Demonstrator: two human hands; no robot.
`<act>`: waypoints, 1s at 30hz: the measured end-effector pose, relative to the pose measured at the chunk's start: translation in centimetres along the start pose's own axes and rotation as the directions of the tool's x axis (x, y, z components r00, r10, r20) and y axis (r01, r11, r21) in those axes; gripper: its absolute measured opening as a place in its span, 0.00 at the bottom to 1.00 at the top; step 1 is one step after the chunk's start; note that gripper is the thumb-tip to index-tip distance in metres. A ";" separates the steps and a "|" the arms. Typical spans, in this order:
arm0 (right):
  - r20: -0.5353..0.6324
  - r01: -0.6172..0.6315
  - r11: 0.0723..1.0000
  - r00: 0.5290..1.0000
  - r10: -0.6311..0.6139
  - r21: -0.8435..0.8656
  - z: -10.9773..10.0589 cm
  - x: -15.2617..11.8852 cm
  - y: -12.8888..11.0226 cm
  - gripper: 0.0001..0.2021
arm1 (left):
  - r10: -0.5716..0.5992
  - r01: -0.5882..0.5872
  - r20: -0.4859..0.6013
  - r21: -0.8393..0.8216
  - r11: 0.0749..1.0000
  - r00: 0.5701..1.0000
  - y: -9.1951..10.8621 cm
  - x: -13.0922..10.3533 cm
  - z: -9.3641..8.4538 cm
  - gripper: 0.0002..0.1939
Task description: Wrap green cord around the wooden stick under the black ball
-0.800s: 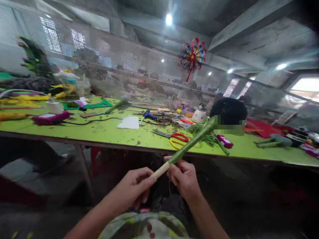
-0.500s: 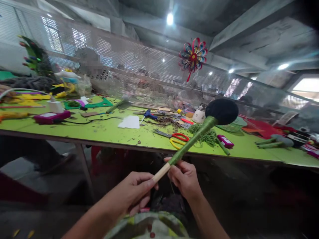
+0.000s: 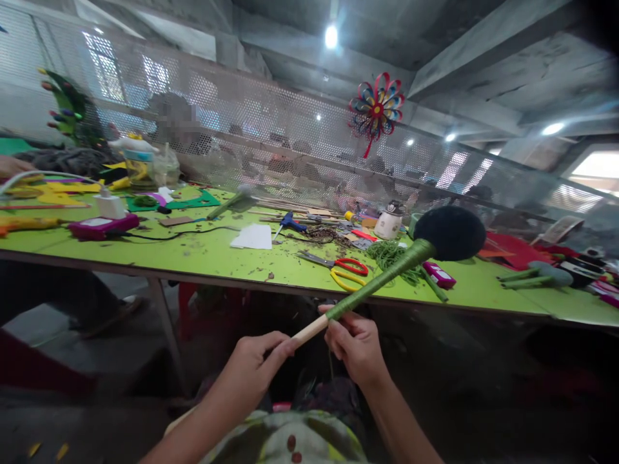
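A wooden stick (image 3: 311, 329) runs up and to the right between my hands, its upper length wrapped in green yarn (image 3: 382, 281) and topped by a dark round padded head (image 3: 451, 232). My left hand (image 3: 264, 361) is closed around the bare lower end. At the border of the wrapping, my right hand (image 3: 356, 338) pinches the stick and the yarn, and a thin strand hangs below its fingers. Beyond the stick lie scissors (image 3: 344, 265) with red and yellow handles and a loose heap of green yarn (image 3: 393, 256).
On the green table (image 3: 193, 261) are a blue glue gun (image 3: 291, 223), white paper (image 3: 252, 236), a magenta box with a plug (image 3: 103, 225) and a second magenta box (image 3: 439, 274). Grey-headed green stems (image 3: 536, 276) lie at right. A perforated screen (image 3: 271, 142) stands behind.
The padded head has swung right and slightly down, so the stick slants less steeply. My left hand's fingers have closed up more around the bare end.
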State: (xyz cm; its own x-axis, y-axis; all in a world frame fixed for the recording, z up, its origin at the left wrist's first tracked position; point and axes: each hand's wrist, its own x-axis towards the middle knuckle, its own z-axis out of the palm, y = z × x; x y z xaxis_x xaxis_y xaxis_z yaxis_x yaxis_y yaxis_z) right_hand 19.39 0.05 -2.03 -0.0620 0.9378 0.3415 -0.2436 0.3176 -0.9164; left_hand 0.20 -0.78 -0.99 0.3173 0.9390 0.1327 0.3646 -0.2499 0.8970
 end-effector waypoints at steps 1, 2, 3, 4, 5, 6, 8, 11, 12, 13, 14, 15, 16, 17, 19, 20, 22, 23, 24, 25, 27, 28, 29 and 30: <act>0.005 0.003 1.000 1.000 -0.003 0.002 0.0 -0.1 -0.2 0.13 | -0.054 0.059 0.068 -0.077 0.995 0.996 0.1 0.1 -0.2 0.21; 0.010 0.008 1.000 1.000 -0.008 0.004 0.1 -0.2 -0.4 0.13 | -0.103 0.123 0.140 -0.147 0.981 0.985 0.2 0.2 -0.4 0.22; 0.013 0.012 1.000 1.000 -0.012 0.006 0.1 -0.2 -0.6 0.13 | -0.134 0.177 0.213 -0.199 0.964 0.968 0.3 0.4 -0.7 0.24; 0.015 0.017 1.000 1.000 -0.017 0.005 0.2 -0.3 -0.7 0.12 | -0.149 0.216 0.277 -0.231 0.949 0.949 0.5 0.5 -0.9 0.25; 0.013 0.022 1.000 1.000 -0.022 0.001 0.2 -0.3 -0.8 0.12 | -0.155 0.242 0.326 -0.244 0.939 0.932 0.6 0.7 -1.0 0.25; 0.008 0.025 1.000 1.000 -0.025 -0.005 0.2 -0.3 -0.9 0.13 | -0.152 0.253 0.362 -0.253 0.934 0.920 0.7 0.7 -1.1 0.24; -0.005 0.022 1.000 1.000 -0.022 -0.015 0.1 -0.3 -0.8 0.13 | -0.130 0.251 0.382 -0.286 0.925 0.915 0.8 0.7 -1.0 0.20; -0.011 0.011 1.000 1.000 -0.012 -0.013 0.0 -0.2 -0.6 0.14 | -0.119 0.223 0.314 -0.319 0.921 0.942 0.7 0.3 -0.4 0.18; -0.008 0.010 1.000 1.000 -0.010 -0.009 0.0 -0.2 -0.6 0.14 | -0.125 0.222 0.303 -0.311 0.924 0.945 0.6 0.2 -0.2 0.18; -0.003 0.010 1.000 1.000 -0.010 -0.007 0.0 -0.1 -0.5 0.14 | -0.136 0.234 0.314 -0.302 0.924 0.940 0.4 0.0 -0.2 0.18; -0.001 0.008 1.000 1.000 -0.008 -0.003 0.0 -0.1 -0.5 0.14 | -0.145 0.257 0.347 -0.303 0.918 0.927 0.3 -0.1 -0.1 0.18; 0.002 0.006 1.000 1.000 -0.006 0.002 0.0 -0.1 -0.6 0.13 | -0.149 0.284 0.387 -0.318 0.905 0.910 0.2 -0.2 -0.2 0.19; 0.007 0.004 1.000 1.000 -0.004 0.010 0.0 -0.2 -0.6 0.13 | -0.147 0.309 0.426 -0.342 0.887 0.893 0.2 -0.2 -0.4 0.19; 0.010 0.000 1.000 1.000 0.000 0.020 0.1 -0.2 -0.7 0.13 | -0.138 0.331 0.460 -0.371 0.868 0.877 0.2 -0.2 -0.6 0.18; 0.019 -0.006 0.999 1.000 0.005 0.036 0.2 -0.3 -0.8 0.14 | -0.111 0.363 0.511 -0.427 0.828 0.853 0.3 -0.1 -1.0 0.18; 0.025 -0.008 0.999 1.000 0.007 0.040 0.2 -0.3 -0.8 0.14 | -0.099 0.379 0.534 -0.445 0.811 0.840 0.3 0.0 -1.2 0.18; 0.030 -0.014 0.999 0.999 0.013 0.030 0.3 -0.4 -0.9 0.15 | -0.094 0.417 0.584 -0.448 0.791 0.806 0.2 0.3 -1.3 0.18; 0.027 -0.019 1.000 0.999 0.018 0.018 0.4 -0.3 -0.8 0.15 | -0.107 0.434 0.598 -0.434 0.789 0.794 0.1 0.4 -1.3 0.18; 0.018 -0.023 1.000 1.000 0.023 0.003 0.4 -0.3 -0.7 0.16 | -0.125 0.436 0.596 -0.413 0.800 0.793 0.0 0.6 -1.1 0.19; 0.004 -0.025 1.000 1.000 0.025 -0.013 0.4 -0.2 -0.6 0.16 | -0.144 0.413 0.563 -0.384 0.826 0.814 -0.2 0.7 -0.9 0.19; -0.023 -0.020 0.999 1.000 0.019 -0.047 0.3 0.0 -0.4 0.16 | -0.157 0.266 0.353 -0.286 0.921 0.922 -0.3 0.8 -0.4 0.19; -0.031 -0.015 0.998 0.999 0.013 -0.063 0.3 0.0 -0.3 0.16 | -0.125 0.164 0.195 -0.198 0.966 0.973 -0.2 0.7 -0.1 0.18; -0.033 -0.011 0.997 0.999 0.008 -0.079 0.2 0.1 -0.3 0.16 | -0.068 0.072 0.047 -0.094 0.993 0.997 -0.1 0.6 0.0 0.17; -0.029 -0.009 0.995 1.000 0.007 -0.095 0.1 0.1 -0.3 0.16 | -0.009 0.009 -0.055 0.000 1.000 0.998 0.0 0.5 0.1 0.16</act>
State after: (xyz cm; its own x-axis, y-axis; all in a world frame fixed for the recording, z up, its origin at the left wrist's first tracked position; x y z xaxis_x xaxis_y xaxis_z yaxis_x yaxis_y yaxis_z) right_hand 19.33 0.03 -1.73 -0.0358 0.9436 0.3292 -0.1501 0.3206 -0.9353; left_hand 0.47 -0.36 -0.94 0.2654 0.9527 0.1479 0.3671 -0.2417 0.8982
